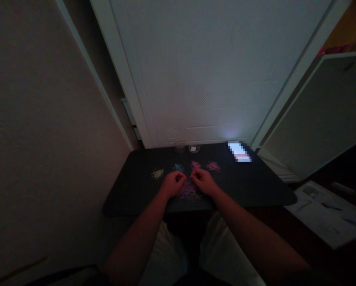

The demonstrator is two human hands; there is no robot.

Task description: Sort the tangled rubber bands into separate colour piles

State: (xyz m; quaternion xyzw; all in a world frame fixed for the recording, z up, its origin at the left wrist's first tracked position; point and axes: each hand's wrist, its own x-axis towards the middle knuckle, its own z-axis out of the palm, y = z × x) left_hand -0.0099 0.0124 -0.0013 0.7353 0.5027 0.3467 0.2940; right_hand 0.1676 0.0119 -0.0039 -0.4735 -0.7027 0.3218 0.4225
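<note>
On a dark table [249, 186] lie small piles of thin sticks: a pale yellow one [158, 173] at the left, a blue one [178, 167], a pink one [195, 164] and another pink one [213, 165]. A larger mixed pile [189, 190] lies nearest to me, between my wrists. My left hand [173, 183] and my right hand [204, 181] face each other above its far edge, fingers pinched. A thin piece seems to span between the fingertips, too small and dim to name.
A clear round container [179, 147] and a round lid [193, 149] with a white square stand at the back edge. A bright, blurred-out device [239, 151] is at the back right. A white panel [201, 71] rises behind the table.
</note>
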